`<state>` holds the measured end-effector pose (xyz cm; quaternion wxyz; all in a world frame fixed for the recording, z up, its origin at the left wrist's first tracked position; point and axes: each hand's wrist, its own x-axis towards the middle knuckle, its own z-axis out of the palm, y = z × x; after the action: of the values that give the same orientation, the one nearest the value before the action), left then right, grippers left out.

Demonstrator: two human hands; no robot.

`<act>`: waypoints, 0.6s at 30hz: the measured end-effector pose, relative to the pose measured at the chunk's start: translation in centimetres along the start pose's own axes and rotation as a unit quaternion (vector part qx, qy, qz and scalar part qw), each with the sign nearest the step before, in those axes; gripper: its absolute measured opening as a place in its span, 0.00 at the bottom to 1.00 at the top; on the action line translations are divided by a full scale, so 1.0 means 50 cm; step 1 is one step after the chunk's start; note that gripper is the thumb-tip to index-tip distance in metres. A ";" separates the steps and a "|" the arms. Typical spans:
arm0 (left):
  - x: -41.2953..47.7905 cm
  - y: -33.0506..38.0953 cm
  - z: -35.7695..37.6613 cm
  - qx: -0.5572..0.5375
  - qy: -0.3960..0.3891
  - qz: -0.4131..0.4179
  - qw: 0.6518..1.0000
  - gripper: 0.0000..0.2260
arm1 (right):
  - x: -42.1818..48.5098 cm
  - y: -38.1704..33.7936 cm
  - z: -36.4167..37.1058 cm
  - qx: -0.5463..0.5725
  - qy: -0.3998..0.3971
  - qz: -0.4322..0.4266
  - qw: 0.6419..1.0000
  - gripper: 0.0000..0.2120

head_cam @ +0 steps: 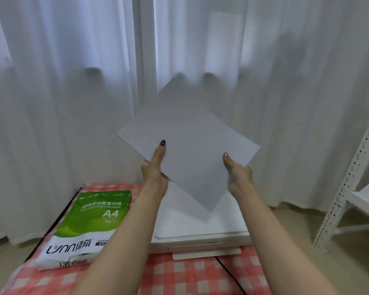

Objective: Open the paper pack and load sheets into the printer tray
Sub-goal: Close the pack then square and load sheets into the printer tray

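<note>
The left grip (153, 169) and the right grip (239, 173) each grasp the white sheets (190, 135), with the thumb on top and the fingers hidden beneath. The sheets are held in the air above the white printer (200, 228), turned so that one corner points down. The green and white paper pack (90, 220) lies just left of the printer. Both rest on the checked tabletop (190, 277). A black cable (228, 271) runs across the cloth.
</note>
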<state>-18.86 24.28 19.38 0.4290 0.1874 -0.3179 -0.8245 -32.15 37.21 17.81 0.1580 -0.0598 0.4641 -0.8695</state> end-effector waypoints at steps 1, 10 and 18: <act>-0.001 -0.007 0.006 0.020 0.014 -0.008 1.000 0.28 | -0.003 0.011 0.011 0.010 -0.003 0.015 1.000 0.17; 0.044 -0.006 -0.027 0.177 0.011 0.109 0.978 0.11 | 0.000 0.045 -0.018 0.005 -0.112 0.145 0.983 0.11; 0.103 0.030 -0.057 0.180 -0.060 0.045 0.981 0.03 | 0.069 -0.040 -0.018 -0.158 -0.191 0.109 0.963 0.07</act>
<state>-19.21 18.35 18.15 0.4052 0.1966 -0.4943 -0.7435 -36.06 37.83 18.83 0.3257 -0.1980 0.5607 -0.7351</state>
